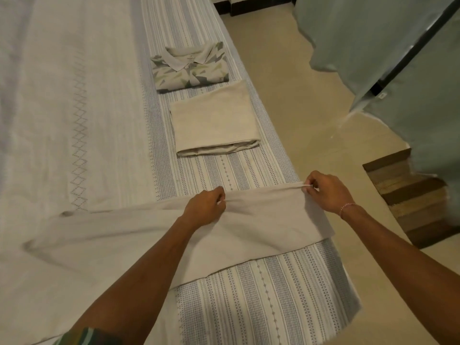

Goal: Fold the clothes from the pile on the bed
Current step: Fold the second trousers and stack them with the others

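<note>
A long beige garment (pixel 249 227) lies spread across the bed (pixel 249 307), reaching from the right edge towards the left. My left hand (pixel 205 207) pinches its far edge near the middle. My right hand (pixel 326 190) pinches the same far edge at the right corner, so the cloth is stretched between them. Farther along the bed lie a folded beige cloth (pixel 214 120) and, beyond it, a folded patterned polo shirt (pixel 190 67).
The bed's right edge borders a beige tiled floor (pixel 298 100). A pale green curtain (pixel 373 33) hangs at the upper right, and a brown striped mat (pixel 408 195) lies on the floor at the right.
</note>
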Tool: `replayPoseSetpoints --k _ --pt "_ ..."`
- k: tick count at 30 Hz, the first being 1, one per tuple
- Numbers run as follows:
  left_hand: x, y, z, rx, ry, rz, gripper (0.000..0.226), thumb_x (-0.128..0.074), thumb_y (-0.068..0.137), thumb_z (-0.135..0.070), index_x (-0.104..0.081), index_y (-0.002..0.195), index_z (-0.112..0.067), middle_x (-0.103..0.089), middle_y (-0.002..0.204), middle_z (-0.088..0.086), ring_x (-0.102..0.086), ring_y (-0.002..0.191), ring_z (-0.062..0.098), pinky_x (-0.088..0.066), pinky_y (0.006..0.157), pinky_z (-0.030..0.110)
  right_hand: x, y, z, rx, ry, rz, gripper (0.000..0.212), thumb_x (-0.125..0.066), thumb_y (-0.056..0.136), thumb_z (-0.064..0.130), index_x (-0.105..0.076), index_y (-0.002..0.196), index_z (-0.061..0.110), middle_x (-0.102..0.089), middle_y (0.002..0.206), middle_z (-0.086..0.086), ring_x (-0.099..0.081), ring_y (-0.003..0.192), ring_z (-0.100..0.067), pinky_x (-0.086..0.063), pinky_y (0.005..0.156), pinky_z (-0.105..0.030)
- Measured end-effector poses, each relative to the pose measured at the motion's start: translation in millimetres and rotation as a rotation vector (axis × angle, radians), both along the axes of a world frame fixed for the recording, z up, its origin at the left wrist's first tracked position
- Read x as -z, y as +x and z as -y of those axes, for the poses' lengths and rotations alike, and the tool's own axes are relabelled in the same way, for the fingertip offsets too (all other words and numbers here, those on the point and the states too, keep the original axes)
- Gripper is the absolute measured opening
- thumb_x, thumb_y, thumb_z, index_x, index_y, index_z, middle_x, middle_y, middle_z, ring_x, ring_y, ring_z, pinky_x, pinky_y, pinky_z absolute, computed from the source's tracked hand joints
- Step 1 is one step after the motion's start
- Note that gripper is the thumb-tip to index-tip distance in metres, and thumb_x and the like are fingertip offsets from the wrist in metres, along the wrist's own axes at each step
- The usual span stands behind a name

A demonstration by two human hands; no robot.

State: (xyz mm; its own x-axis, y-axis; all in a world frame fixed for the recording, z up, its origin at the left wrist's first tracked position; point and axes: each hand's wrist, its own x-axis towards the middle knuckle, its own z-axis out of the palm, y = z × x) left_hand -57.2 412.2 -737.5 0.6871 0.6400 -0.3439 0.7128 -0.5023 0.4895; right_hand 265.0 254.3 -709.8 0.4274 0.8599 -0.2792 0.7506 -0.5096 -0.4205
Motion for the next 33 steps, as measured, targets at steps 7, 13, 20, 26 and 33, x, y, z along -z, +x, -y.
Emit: replayPoseSetpoints --k 7,13,20,26,33 --pt "23.1 8.6 3.2 0.021 0.38 0.074 0.017 -0.045 0.106 -0.023 -0.055 0.099 -0.011 -0.057 0.087 0.008 -0.05 0.073 0.026 -0.043 0.064 0.04 17.7 1.9 -5.0 0.266 0.052 -0.141 0.007 -0.065 0.096 0.017 -0.059 0.092 0.017 -0.064 0.076 -0.001 -0.058 0.071 -0.023 -0.042 0.059 -0.034" --pt "24.6 10.7 24.7 -0.13 0.651 -0.02 0.009 -0.056 0.1 -0.019 -0.056 0.096 -0.01 -0.055 0.088 0.009 -0.047 0.078 0.025 -0.042 0.07 0.039 30.2 -21.4 4.6 0.455 0.067 -0.2 0.03 -0.057 0.1 0.037 -0.053 0.112 0.01 -0.06 0.097 -0.006 -0.056 0.088 -0.026 -0.041 0.071 -0.032" --pt "27.0 -33.0 33.7 -0.111 0.589 -0.115 0.019 -0.058 0.093 -0.032 -0.058 0.099 -0.014 -0.056 0.095 0.009 -0.048 0.086 0.026 -0.043 0.073 0.04 38.7 -42.0 27.8 0.484 0.188 -0.207 0.033 -0.051 0.103 0.037 -0.053 0.088 0.008 -0.057 0.077 -0.002 -0.056 0.073 -0.025 -0.036 0.058 -0.031" --pt "24.3 -69.4 0.7 -0.113 0.548 -0.115 0.017 -0.051 0.093 -0.028 -0.058 0.088 -0.012 -0.058 0.083 0.006 -0.048 0.075 0.025 -0.041 0.069 0.042 33.3 -40.6 23.3 0.43 0.114 -0.144 0.045 -0.055 0.1 0.045 -0.05 0.072 0.009 -0.053 0.066 -0.001 -0.052 0.067 -0.026 -0.031 0.053 -0.03" --pt "12.0 -76.6 -36.7 0.013 0.282 -0.022 0.022 -0.033 0.107 -0.034 -0.044 0.098 -0.017 -0.054 0.076 0.002 -0.051 0.062 0.024 -0.047 0.057 0.04 40.0 -42.3 26.2 0.34 0.035 0.003 0.037 -0.04 0.104 0.048 -0.041 0.094 0.012 -0.055 0.073 -0.008 -0.051 0.067 -0.03 -0.039 0.058 -0.037"
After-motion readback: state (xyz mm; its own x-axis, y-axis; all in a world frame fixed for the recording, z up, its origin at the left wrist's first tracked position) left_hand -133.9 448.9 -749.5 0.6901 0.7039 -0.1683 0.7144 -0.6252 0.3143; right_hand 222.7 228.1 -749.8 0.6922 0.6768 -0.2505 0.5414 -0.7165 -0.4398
